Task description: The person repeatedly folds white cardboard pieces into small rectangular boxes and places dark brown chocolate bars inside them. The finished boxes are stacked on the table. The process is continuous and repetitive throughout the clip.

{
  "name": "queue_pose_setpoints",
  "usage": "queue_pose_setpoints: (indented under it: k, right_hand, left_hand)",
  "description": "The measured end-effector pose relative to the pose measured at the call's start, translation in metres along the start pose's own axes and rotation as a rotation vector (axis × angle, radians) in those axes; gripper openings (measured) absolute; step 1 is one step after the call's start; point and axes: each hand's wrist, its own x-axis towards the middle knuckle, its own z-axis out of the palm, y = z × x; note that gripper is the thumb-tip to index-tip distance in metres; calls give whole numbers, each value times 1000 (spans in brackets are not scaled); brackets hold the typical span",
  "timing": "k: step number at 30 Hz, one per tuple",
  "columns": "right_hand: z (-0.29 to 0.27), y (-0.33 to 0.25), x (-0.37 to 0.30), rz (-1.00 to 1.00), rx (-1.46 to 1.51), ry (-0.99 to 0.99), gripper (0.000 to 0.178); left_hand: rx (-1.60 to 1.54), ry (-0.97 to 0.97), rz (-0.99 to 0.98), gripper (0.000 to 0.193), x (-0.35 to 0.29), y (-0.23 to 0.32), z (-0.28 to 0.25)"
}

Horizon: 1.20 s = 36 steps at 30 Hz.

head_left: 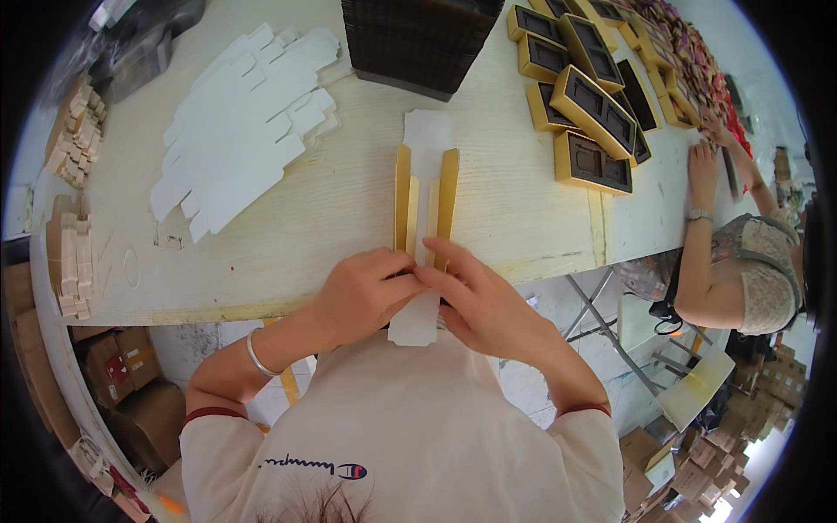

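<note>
A long, narrow cardboard box blank [427, 144] lies at the table's near edge, white inside and gold on its raised side walls. Its long sides stand folded up, while the end flaps lie flat at the far and near ends. My left hand [368, 292] pinches the near end of the left wall, with its fingers curled inward. At the right wall, my right hand [475, 301] grips the near end, thumb and fingers close to my left fingertips. The exact finger contact at the corner is partly hidden.
A stack of flat white box blanks [235, 131] lies at left. Black trays [418, 44] are stacked at the far middle. Gold boxes with dark inserts [593, 161] pile up at right. Beyond them a co-worker's hands [704, 161] work at the table. Folded cardboard pieces [74, 261] line the left edge.
</note>
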Motion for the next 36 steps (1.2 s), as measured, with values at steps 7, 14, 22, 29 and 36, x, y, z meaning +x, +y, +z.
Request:
queue_pose_setpoints:
  k: [7, 14, 22, 29, 36]
  right_hand:
    - [19, 15, -23, -171, -295, 141, 52]
    - [40, 22, -16, -67, 98, 463, 25]
    - [40, 13, -6, -18, 119, 488, 23]
    - [46, 14, -9, 106, 230, 509, 30]
    - [39, 12, -12, -48, -297, 420, 39]
  left_hand:
    - [-54, -94, -87, 5, 3, 0, -6]
    - [-450, -167, -195, 29, 7, -8, -19]
    - [-270, -181, -272, 33, 4, 4, -9]
    - [-485, -38, -435, 22, -1, 4, -6]
    - [-81, -36, -270, 15, 2, 19, -7]
